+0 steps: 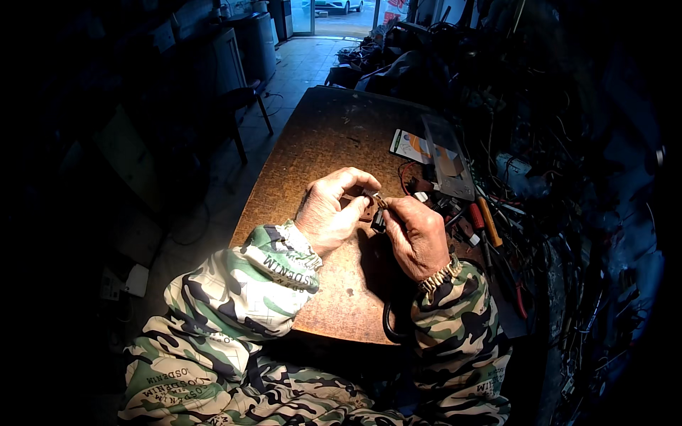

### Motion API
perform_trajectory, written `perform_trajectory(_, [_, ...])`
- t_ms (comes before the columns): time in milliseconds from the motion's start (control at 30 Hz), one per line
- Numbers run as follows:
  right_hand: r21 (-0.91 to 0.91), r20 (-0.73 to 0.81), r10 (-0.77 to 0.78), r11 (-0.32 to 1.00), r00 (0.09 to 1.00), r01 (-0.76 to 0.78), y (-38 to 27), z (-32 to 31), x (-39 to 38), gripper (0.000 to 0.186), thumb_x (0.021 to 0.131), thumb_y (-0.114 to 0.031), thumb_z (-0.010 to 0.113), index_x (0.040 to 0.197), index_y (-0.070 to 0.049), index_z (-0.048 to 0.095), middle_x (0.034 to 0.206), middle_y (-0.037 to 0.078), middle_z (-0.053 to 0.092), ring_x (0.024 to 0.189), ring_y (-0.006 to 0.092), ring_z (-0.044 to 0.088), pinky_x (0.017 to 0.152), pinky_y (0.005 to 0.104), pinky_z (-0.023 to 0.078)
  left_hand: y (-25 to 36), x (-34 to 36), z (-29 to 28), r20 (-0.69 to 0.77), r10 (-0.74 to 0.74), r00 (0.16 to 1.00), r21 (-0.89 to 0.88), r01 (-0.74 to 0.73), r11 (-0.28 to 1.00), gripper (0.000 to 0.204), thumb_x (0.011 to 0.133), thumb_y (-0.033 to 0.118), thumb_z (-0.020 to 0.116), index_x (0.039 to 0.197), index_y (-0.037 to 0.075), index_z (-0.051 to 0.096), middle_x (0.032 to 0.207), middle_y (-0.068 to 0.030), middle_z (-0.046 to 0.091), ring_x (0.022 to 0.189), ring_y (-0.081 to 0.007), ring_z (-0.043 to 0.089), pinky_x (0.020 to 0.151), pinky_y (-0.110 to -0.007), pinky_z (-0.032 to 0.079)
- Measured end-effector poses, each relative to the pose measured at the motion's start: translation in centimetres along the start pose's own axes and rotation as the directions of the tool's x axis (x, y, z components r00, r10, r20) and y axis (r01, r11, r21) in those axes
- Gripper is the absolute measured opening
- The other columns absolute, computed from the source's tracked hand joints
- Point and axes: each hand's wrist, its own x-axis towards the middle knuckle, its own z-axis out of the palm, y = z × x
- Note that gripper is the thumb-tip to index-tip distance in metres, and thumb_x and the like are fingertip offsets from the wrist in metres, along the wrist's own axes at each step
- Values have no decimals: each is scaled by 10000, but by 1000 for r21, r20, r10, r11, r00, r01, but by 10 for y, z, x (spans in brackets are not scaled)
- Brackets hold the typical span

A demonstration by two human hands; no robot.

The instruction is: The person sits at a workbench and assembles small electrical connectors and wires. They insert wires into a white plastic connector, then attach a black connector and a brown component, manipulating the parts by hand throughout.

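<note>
Over the lit middle of the wooden table, my two hands meet at a small brass-coloured and dark part, too small to make out its kind. My left hand is closed in a pinch, thumb and forefinger at the part's left end. From the right, my right hand pinches its other end between thumb and fingers. Just below the fingertips show a small reddish-brown piece and a dark block; whether these join the held part, I cannot tell. Both forearms wear camouflage sleeves.
Red-handled and orange-handled tools lie right of my right hand. Beyond them are a clear plastic piece, a printed card and tangled wires. A black cable curves over the near edge. A dark stool stands left.
</note>
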Motion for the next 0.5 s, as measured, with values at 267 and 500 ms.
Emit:
perform_trajectory(267, [-112, 13, -47, 993, 999, 48, 4, -1, -2, 170, 839, -26, 652, 1006, 10, 657, 777, 156, 594, 707, 337, 618, 635, 408, 498, 11, 1, 1, 146, -127, 981, -283, 164, 945, 245, 905, -90, 601, 1146, -43, 606, 1068, -91, 648, 1006, -146, 649, 898, -275, 561])
perform_trajectory(500, [-141, 5, -104, 985, 995, 104, 2, 6, 1, 206, 829, -39, 704, 1026, 1, 660, 783, 146, 604, 705, 315, 631, 615, 391, 509, -3, 2, -8, 139, -140, 980, -303, 177, 936, 263, 892, -53, 672, 1148, -37, 611, 1070, -86, 651, 1002, -141, 644, 906, -276, 557])
